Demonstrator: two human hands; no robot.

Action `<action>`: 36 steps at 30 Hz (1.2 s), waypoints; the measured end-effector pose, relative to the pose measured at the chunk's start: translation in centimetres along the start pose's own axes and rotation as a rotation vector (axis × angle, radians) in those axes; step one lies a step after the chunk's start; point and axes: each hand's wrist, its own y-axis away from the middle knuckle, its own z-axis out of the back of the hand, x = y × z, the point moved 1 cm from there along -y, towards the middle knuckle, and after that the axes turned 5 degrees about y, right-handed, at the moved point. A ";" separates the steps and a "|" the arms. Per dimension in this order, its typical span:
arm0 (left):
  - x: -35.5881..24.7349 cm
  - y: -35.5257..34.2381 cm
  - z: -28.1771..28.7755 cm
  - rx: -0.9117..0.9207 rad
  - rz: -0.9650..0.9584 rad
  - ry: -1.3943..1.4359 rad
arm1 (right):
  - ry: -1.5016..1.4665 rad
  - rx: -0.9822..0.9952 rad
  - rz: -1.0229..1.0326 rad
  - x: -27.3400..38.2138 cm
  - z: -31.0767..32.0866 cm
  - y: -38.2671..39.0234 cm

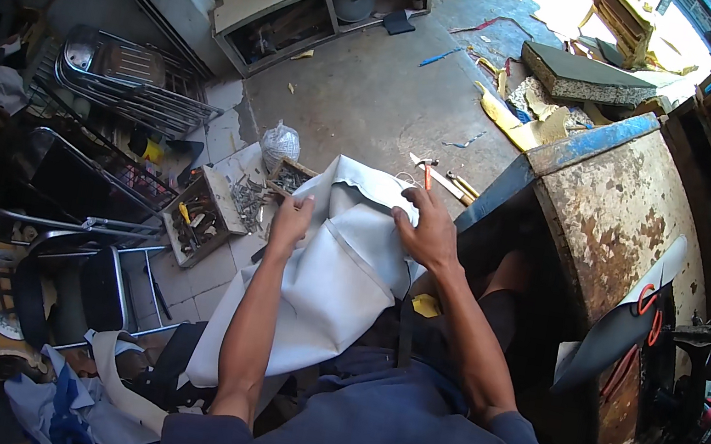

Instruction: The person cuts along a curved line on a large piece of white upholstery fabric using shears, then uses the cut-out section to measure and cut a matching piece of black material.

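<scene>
A large sheet of whitish upholstery material (315,299) drapes over my lap, with a dark strip showing along its folded far edge. My left hand (292,219) grips the sheet's left edge, fingers closed on it. At the right end of that fold, my right hand (430,230) pinches the material between thumb and fingers. Just beyond my right hand, a hammer with an orange handle (428,176) lies on the floor. A ball of white string (280,145) sits past my left hand, beside a small wooden box of metal bits (290,176).
To the left stands a wooden tool box (206,217), with folded metal chairs (131,84) beyond it. A worn table (626,218) rises close on my right, bearing orange-handled scissors (645,300). Foam pieces and a cushion (583,77) lie at the far right.
</scene>
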 end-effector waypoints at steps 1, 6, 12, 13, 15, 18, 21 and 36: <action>3.8 -3.0 -2.7 -0.035 -0.079 -0.214 | -0.008 0.132 -0.012 1.5 -1.7 -1.5; 4.4 -3.4 -12.8 0.330 0.125 0.055 | 0.201 0.405 -0.171 -9.6 -9.4 -1.2; 8.5 -0.3 -7.2 0.510 0.402 0.556 | 0.119 0.239 -0.058 -3.0 -7.9 1.6; 8.5 -0.7 -7.3 0.538 0.412 0.606 | 0.164 0.217 0.006 -2.6 -7.5 1.3; 8.1 -1.4 -8.1 0.507 0.529 0.743 | 0.242 0.221 0.027 -6.3 -8.8 0.6; 12.3 -3.3 -8.2 0.379 0.417 0.775 | 0.137 0.134 0.072 -5.7 -8.7 -0.6; 10.4 -4.0 -8.8 0.453 0.196 0.515 | -0.061 0.024 0.086 -2.6 -1.5 0.9; -6.3 24.0 -5.9 -0.133 -1.204 -0.193 | -0.063 -0.035 -0.276 -2.6 10.2 8.6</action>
